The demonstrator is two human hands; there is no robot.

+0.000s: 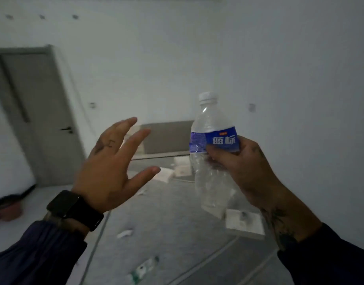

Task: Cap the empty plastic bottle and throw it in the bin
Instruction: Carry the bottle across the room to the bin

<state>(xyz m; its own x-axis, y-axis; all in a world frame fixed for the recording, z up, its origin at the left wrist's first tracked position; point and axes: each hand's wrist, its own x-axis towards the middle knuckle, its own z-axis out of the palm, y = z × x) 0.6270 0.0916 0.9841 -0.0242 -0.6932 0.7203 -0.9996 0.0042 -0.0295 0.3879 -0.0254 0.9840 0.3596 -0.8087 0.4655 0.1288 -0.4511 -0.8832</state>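
Observation:
An empty clear plastic bottle (pixel 209 159) with a blue label stands upright in mid-air, right of centre. A white cap (pixel 207 97) sits on its neck. My right hand (pixel 242 167) grips the bottle around the label and middle. To the left of the bottle, apart from it, my left hand (pixel 113 165) is raised with fingers spread and nothing in it. A dark watch (pixel 74 209) is on that wrist. No bin is in view.
A grey surface (pixel 166 233) lies below my hands with several scraps of white paper and a white box (pixel 244 223) on it. A grey door (pixel 43 120) stands at the left. A grey panel (pixel 166 136) leans against the white back wall.

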